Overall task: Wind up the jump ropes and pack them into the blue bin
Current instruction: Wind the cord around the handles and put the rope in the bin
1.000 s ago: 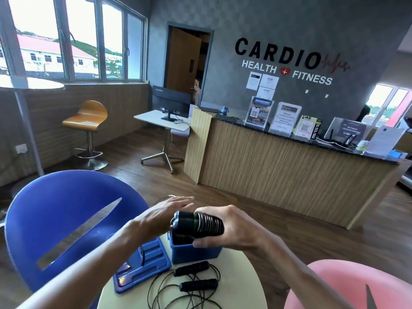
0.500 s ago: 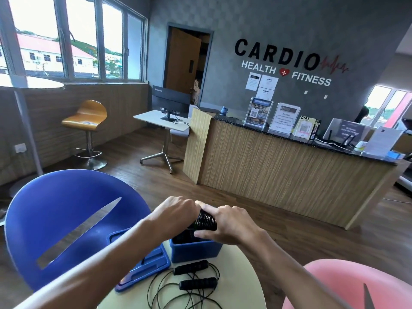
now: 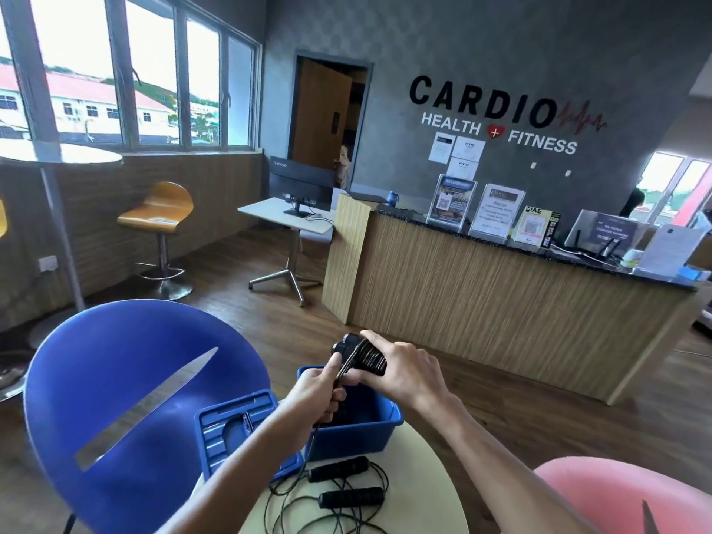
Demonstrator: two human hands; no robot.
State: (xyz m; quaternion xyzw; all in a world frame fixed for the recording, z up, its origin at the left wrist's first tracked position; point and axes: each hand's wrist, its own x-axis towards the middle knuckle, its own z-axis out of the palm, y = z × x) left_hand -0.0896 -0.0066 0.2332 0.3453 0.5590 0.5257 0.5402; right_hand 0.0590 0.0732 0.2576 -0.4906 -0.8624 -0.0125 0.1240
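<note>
Here the right hand (image 3: 404, 370) gripped the wound jump rope (image 3: 362, 356) by its coiled handles above the blue bin (image 3: 358, 437), while the left hand (image 3: 323, 383) pinched the cord's loose end against the bundle. If that pinch slipped, the coils would likely spring loose and need rewinding. A second rope (image 3: 339, 483) lay unwound on the table (image 3: 424, 495) just in front of the bin, its cord tangled; a trailing loop could snag it. The wall read "CARDIO HEALTH + FITNESS" (image 3: 497, 117); the monitor (image 3: 300, 183) said "Lenovo".
</note>
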